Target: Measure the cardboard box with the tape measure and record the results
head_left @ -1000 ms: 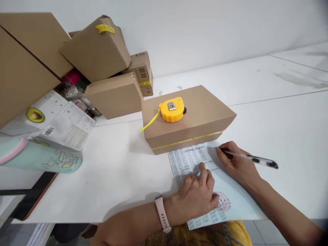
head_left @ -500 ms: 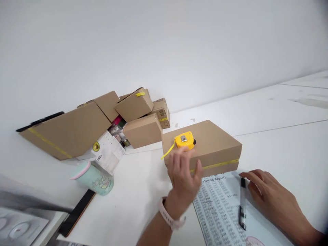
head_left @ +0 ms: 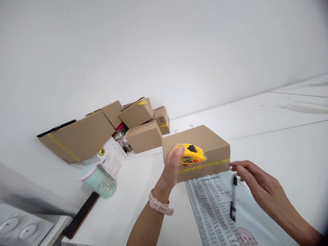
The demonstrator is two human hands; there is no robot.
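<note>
A yellow tape measure [head_left: 192, 154] with a black button and a red spot is gripped in my left hand [head_left: 172, 167]. It is held in front of a closed cardboard box [head_left: 196, 140], which has a yellow strip [head_left: 212, 165] along its front side. My right hand [head_left: 258, 181] reaches to the box's front right corner, where thumb and forefinger come together. Whatever lies between those fingertips is too small to make out. A black-capped clear pen [head_left: 233, 198] lies on the printed report sheet [head_left: 205, 201], just below my right fingers.
Several cardboard boxes [head_left: 84, 136] are piled against the wall at left. Near them are a white printed packet [head_left: 114, 159], a mint cup with a pink rim [head_left: 101, 182] and a dark flat bar [head_left: 82, 213]. White boxed items [head_left: 24, 225] occupy the lower left.
My left hand has picked up the tape measure from the box top and turned it. My right hand has moved from beside the pen to the box's corner. The view has shifted slightly.
</note>
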